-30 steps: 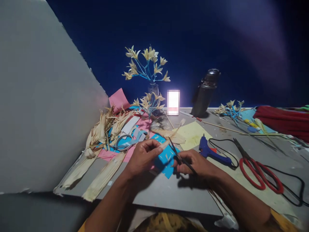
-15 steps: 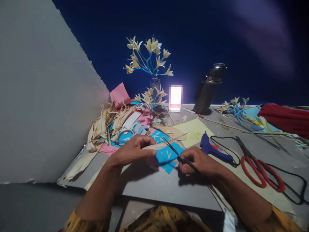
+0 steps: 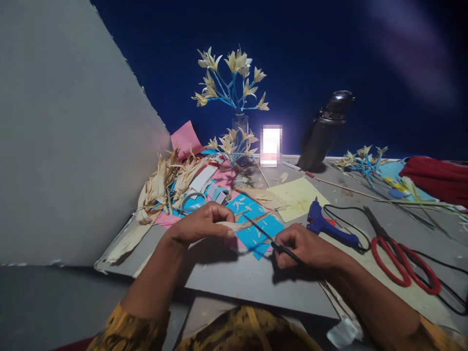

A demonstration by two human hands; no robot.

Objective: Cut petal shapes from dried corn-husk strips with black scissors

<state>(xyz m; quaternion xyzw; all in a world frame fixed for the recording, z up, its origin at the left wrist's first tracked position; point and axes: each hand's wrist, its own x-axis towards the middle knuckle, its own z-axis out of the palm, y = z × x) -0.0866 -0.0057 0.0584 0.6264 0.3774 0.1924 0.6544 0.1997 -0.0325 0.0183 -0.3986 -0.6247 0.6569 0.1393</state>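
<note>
"Where do we have the husk strip (image 3: 237,226)?"

"Over the blue sheet (image 3: 252,241), which we take as our dial's centre, twelve towards the wall. Our left hand (image 3: 204,222), at nine, is nearly closed, thumb and fingers pinching one end; the rest reaches out unsupported."

"And our right hand (image 3: 303,246)?"

"At four, fingers curled closed around the handles of the dark scissors (image 3: 259,230). The blades point towards ten, close beside the strip. We can't tell whether they touch it, or how far apart they are."

"What could trip us up?"

"The loose end, we'd judge. With nothing backing it, it could swing or fold under the blades, and we'd cut crooked. Thin, dry-looking husk may also split along its grain if we pull while snipping."

"Our fingers?"

"The tips aim roughly at our pinch, so an overlong cut could nick the thumb."

"Anything around us?"

"The blue glue gun (image 3: 334,232) lies at three, near our right forearm. We can't tell whether it's hot, but a careless elbow might brush it, or the red-handled scissors (image 3: 375,224) beyond."
</note>
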